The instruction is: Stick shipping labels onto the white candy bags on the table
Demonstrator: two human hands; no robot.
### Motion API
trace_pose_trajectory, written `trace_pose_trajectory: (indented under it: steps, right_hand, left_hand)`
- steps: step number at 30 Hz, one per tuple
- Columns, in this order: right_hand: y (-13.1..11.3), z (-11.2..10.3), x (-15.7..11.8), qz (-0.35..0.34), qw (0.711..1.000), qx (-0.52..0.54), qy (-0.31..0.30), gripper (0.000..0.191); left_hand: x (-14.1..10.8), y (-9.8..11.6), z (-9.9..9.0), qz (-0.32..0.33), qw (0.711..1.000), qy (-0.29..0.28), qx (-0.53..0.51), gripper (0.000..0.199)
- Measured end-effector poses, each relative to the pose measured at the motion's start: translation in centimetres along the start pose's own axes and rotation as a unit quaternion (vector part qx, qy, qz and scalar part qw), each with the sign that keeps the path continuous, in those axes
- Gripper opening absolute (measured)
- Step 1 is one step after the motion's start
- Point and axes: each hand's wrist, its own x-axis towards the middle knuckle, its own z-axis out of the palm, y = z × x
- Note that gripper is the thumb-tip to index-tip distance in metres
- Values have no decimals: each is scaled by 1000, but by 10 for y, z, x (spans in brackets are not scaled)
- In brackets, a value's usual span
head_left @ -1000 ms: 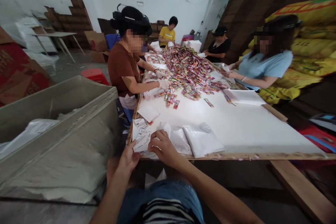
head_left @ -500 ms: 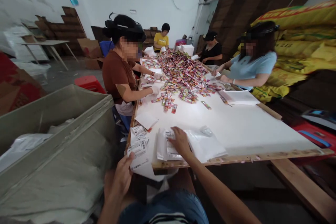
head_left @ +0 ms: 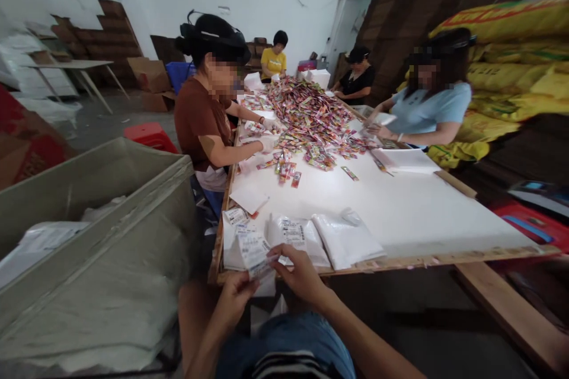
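A strip of printed shipping labels is held at the table's near left corner. My left hand pinches its lower end. My right hand has its thumb and forefinger closed on the strip's right edge. Behind my right hand lies a white mailing bag with a printed label on top. A second white mailing bag rests flat to its right, with no printed label showing. Another label lies on the table past the strip, near a white sheet.
The white table carries a large heap of small colourful packets. A co-worker in brown is at the left, one in light blue at the right, two farther back. A grey-green bin stands left; yellow sacks are stacked right.
My right hand has left the labelled mailing bag and come toward me to the label strip. My left hand has moved right, with the strip still in it.
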Motion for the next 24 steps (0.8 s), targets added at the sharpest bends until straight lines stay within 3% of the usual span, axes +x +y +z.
trace_pose_trajectory:
  steps: [3,6,9,11,13,14,16,18,20,24]
  right_hand:
    - [-13,7,-15,-52,997,-58,-13,14]
    - [-28,1,-24,-101,991,-82,-43,11]
    - [-43,-42,-21,-95,995,-16,-1,15]
    - [-38,-90,-11,-68,991,30,108,17]
    - [-10,-137,2,-30,968,8,251,20]
    - [11,-156,8,-5,955,-38,293,21]
    - [59,-177,16,57,944,-163,281,22]
    - [105,-174,14,98,934,-254,231,21]
    - [137,-156,4,97,928,-295,205,23]
    - [161,-125,-19,30,926,-360,113,45]
  left_hand:
    - [-2,4,13,-51,997,-27,-49,24]
    - [8,5,25,-60,994,45,-75,33]
    - [27,0,15,7,983,159,-86,40]
    - [37,-2,1,29,974,206,-88,46]
    - [44,-3,-11,30,969,231,-83,45]
    - [45,-3,-15,31,968,236,-79,43]
    - [45,-3,-15,29,970,230,-72,39]
    - [43,-4,-9,22,975,209,-65,38]
    - [41,-5,-3,12,978,203,-55,38]
    - [41,-7,4,12,979,201,-18,39]
